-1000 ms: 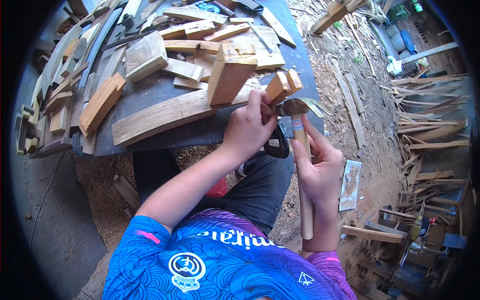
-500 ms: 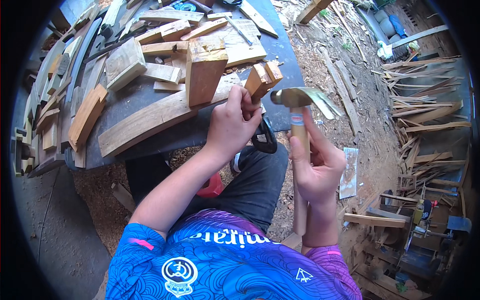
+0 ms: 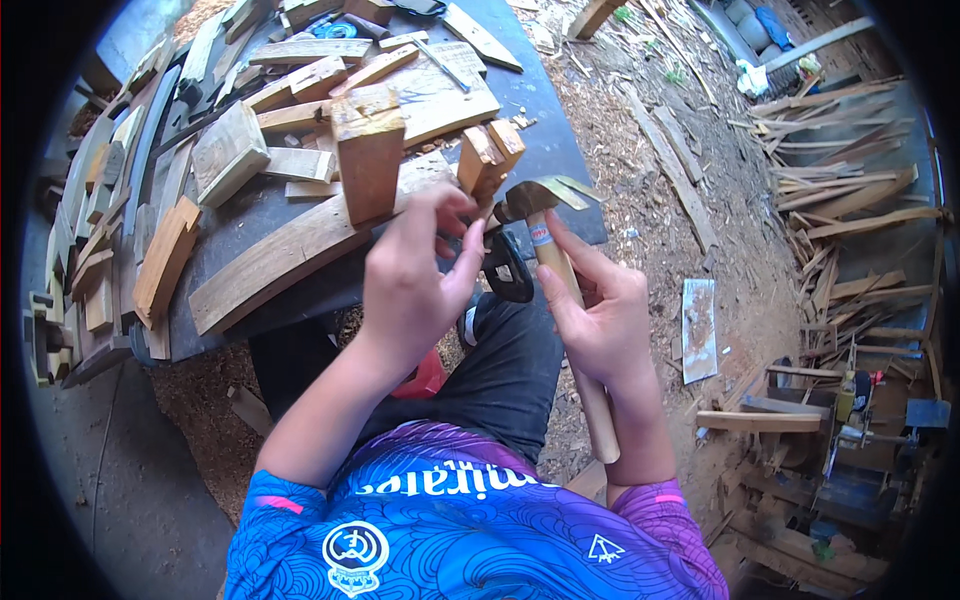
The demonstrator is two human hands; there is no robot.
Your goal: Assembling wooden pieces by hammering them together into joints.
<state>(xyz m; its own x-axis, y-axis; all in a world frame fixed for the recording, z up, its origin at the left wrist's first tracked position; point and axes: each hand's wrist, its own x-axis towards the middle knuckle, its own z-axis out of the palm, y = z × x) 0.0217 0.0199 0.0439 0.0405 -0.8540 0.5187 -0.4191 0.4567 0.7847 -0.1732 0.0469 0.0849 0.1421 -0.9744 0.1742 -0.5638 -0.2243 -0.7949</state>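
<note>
My right hand [image 3: 612,315] grips a claw hammer [image 3: 585,385] by its wooden handle, just below the metal head. The hammer's striking face is close to the lower end of a small notched wood block [image 3: 490,158] at the bench edge; I cannot tell whether they touch. My left hand [image 3: 415,265] is open beside that block, thumb and fingers apart and slightly curled, with nothing visible in them. A black clamp-like metal piece [image 3: 510,268] hangs at the bench edge below the hammer head. Left of the block, a tall wood block [image 3: 368,160] stands on a long curved board [image 3: 275,255].
Wood offcuts [image 3: 228,150] crowd the dark bench top [image 3: 550,120] at left and back. A flat metal bar [image 3: 445,65] lies on a board. Wood chips cover the ground [image 3: 640,240]; stacked slats [image 3: 850,210] and a machine [image 3: 855,440] stand at right.
My left hand has let its pinched fingers come apart and drawn back slightly left. The hammer has shifted left and tilted, its face lower and nearer the notched block. The whole view has shifted somewhat.
</note>
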